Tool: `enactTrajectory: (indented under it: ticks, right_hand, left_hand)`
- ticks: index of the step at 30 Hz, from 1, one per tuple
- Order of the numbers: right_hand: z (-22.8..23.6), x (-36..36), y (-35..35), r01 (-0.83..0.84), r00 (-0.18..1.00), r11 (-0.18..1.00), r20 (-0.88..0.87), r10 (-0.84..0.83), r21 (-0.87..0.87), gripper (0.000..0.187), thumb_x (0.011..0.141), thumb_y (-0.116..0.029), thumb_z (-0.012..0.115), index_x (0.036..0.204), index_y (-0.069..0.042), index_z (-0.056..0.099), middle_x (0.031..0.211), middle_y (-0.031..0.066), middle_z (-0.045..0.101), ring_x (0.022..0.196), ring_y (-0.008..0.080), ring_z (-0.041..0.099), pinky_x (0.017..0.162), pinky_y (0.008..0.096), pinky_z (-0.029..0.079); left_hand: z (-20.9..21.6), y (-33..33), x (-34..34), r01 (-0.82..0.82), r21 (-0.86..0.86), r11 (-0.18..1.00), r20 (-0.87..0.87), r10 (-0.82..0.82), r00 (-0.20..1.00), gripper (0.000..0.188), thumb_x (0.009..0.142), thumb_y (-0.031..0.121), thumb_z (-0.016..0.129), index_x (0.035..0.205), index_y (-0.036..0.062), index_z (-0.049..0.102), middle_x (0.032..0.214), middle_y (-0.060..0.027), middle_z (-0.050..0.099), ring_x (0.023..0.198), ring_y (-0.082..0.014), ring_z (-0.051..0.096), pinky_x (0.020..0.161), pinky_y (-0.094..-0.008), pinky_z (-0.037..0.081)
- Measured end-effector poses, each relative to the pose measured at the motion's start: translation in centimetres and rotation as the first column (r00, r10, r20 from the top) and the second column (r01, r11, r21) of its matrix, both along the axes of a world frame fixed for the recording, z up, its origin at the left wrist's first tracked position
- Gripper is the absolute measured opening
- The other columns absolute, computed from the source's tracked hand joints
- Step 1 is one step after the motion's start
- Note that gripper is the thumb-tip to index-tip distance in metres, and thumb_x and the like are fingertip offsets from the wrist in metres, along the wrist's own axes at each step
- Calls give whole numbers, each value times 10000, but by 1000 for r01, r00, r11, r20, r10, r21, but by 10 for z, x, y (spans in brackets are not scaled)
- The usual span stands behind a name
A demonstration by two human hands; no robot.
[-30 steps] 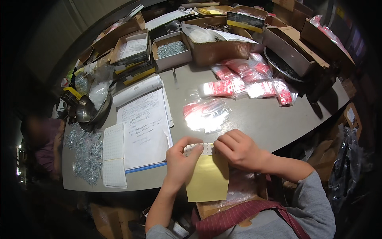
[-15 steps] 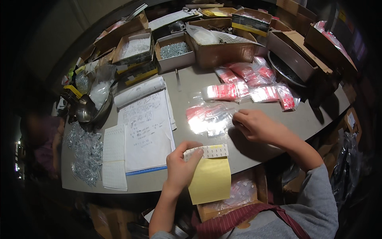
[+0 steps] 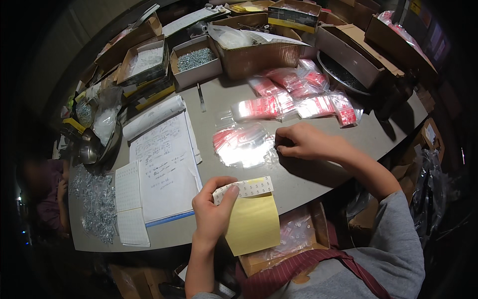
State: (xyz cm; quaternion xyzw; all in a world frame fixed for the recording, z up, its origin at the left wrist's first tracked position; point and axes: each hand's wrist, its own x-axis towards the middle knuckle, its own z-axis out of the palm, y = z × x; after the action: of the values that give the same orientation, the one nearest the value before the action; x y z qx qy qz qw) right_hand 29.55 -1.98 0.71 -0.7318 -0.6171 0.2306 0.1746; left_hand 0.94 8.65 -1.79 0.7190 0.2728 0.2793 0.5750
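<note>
My left hand (image 3: 213, 207) grips a strip of small printed white labels (image 3: 259, 186) between thumb and fingers. From below the strip hangs a sheet of yellow paper (image 3: 253, 224), held over the table's front edge. My right hand (image 3: 308, 142) is closed, fingertips pinched at the right side of a loose fan of small clear zip bags with red print (image 3: 243, 144). Glare whitens the middle of those bags. Whatever lies between the right fingertips is hidden from view.
More red-printed bags (image 3: 303, 104) lie behind. An open notepad (image 3: 164, 164), a pen (image 3: 200, 97) and bagged metal parts (image 3: 97, 204) are at left. Boxes, one holding screws (image 3: 195, 59), line the back. Below the front edge sits a carton of bagged white pieces (image 3: 294, 236).
The view has shifted, so most things appear farther left. My left hand keeps its hold on the label strip. My right hand stays beside the fanned bags, its fingers more curled.
</note>
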Motion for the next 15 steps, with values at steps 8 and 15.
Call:
enactTrajectory:
  ticks: [8, 15]
  right_hand:
    - [40, -7, -7, -119, 983, 964, 111, 148, -236, 486, 842, -431, 781, 1061, -21, 640, 905, 208, 688, 868, 378, 688, 739, 468, 519]
    - [11, -14, 6, -163, 904, 984, 410, 118, 77, 260, 945, -256, 653, 1125, -69, 671, 774, 187, 675, 759, 397, 675, 676, 501, 522]
  left_hand:
    - [3, 1, -5, -14, -115, 993, 62, 21, 998, 212, 925, 98, 695, 1079, -49, 686, 1002, -81, 711, 927, -128, 638, 832, -272, 515]
    - [1, 1, -4, -61, -124, 990, 110, 75, 991, 205, 912, 122, 708, 1039, -36, 674, 966, -62, 699, 889, -117, 629, 819, -257, 503]
